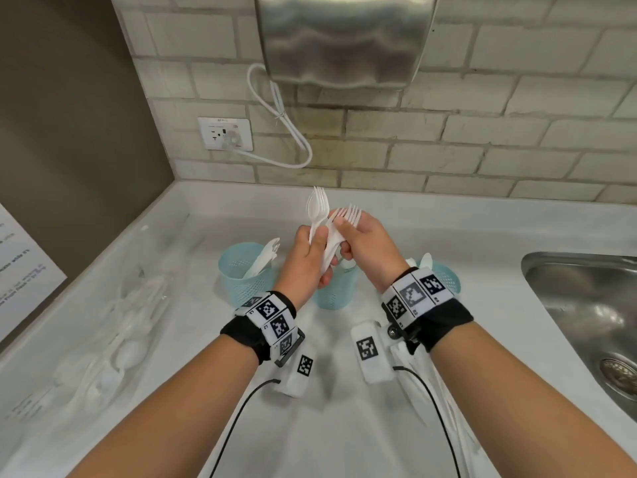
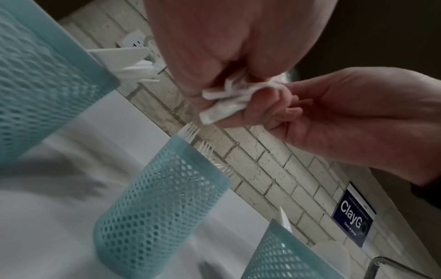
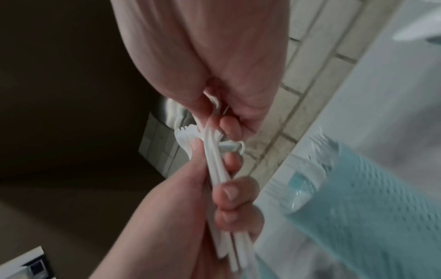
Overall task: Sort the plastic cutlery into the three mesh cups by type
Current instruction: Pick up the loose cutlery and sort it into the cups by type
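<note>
Both hands hold a bunch of forks (image 1: pixel 322 215) above the middle cup (image 1: pixel 333 288): left hand (image 1: pixel 308 257) fingers curled round the handles, right hand (image 1: pixel 365 243) fingers pinching some. Best peel off only forks, handles aligned.

Kitchen corner, steel and tile

A brushed-metal wall unit (image 1: pixel 344 39) hangs on pale brick tiling (image 1: pixel 482 139), its white cord (image 1: pixel 275 112) looping to a socket (image 1: pixel 225 133). A steel sink (image 1: pixel 586 305) sits right; a blue sign (image 2: pixel 354 222) on the wall.
</note>
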### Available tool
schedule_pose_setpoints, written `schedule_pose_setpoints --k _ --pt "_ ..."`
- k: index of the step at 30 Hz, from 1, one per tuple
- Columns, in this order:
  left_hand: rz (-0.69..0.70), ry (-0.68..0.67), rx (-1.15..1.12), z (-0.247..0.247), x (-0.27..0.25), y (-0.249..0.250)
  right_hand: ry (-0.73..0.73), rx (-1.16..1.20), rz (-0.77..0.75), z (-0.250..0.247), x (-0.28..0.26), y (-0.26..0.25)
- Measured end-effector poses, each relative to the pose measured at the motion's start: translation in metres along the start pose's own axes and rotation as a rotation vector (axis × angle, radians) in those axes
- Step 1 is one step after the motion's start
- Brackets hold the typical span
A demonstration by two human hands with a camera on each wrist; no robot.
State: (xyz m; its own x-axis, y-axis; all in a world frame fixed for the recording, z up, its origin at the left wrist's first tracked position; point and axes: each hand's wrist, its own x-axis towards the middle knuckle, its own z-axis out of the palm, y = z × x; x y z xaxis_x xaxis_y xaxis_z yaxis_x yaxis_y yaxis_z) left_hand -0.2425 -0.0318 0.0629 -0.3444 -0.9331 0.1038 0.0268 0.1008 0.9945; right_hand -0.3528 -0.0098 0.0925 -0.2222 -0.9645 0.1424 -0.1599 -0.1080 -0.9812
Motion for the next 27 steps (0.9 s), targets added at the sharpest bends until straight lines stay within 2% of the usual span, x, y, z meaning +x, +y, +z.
schedule_pose_setpoints --k 5,7,9,12,16,21,24,27 --pt "-0.016 0.075 0.047 -0.01 0.007 -0.003 0.235 -0.055 -0.089 -0.023 0.023 -0.012" --pt "-0.018 0.108 0.069 -0.017 0.007 -0.006 0.285 -0.113 -0.14 -0.026 0.031 -0.008" --pt "0.009 0.117 0.139 -0.02 0.007 -0.012 0.284 -0.213 -0.158 -0.023 0.033 -0.001" --pt "0.034 0.1 0.207 -0.021 0.007 -0.021 0.193 -0.343 -0.118 -0.013 0.031 0.015" --pt "0.043 0.097 0.261 -0.023 0.006 -0.028 0.095 -0.346 0.043 -0.007 0.02 0.02" --pt "0.105 0.079 0.386 -0.015 -0.001 -0.018 0.152 -0.131 -0.084 0.005 0.005 0.0" --pt "0.094 0.026 0.377 -0.008 -0.004 -0.014 0.153 -0.124 -0.107 0.008 0.006 -0.005" --pt "0.073 0.071 0.38 -0.007 -0.002 -0.017 0.243 -0.071 -0.193 -0.004 0.007 -0.017"
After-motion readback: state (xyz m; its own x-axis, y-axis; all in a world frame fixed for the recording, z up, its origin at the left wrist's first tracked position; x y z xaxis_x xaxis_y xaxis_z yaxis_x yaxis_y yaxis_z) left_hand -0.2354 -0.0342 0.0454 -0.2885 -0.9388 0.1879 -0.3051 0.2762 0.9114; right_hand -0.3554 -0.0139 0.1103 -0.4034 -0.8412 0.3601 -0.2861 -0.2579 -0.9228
